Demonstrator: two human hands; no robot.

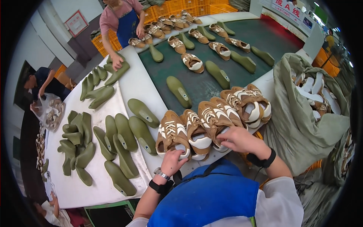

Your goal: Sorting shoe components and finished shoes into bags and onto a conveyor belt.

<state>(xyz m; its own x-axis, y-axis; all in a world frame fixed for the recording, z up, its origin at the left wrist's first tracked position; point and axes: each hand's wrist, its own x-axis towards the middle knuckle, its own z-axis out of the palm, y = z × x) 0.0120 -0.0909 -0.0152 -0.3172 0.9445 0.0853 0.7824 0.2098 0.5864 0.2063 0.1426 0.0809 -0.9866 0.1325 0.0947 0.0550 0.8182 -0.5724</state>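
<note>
The left hand (172, 160) grips the heel of the leftmost brown shoe (172, 132) at the table's near edge; the right hand (238, 140) pinches the heel of a neighbouring shoe (213, 121). Green shoe forms (124, 142) crowd the left, more lie on the belt (204, 85) beyond, and a sack (302, 113) bulges right.

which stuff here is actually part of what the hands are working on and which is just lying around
In hand:
- left hand on the heel of a brown and white shoe
- right hand on the next brown shoes in the row

Lying about:
- green shoe lasts on the white table
- shoes and lasts on the dark conveyor belt
- grey sack of shoes
- orange crates
</note>
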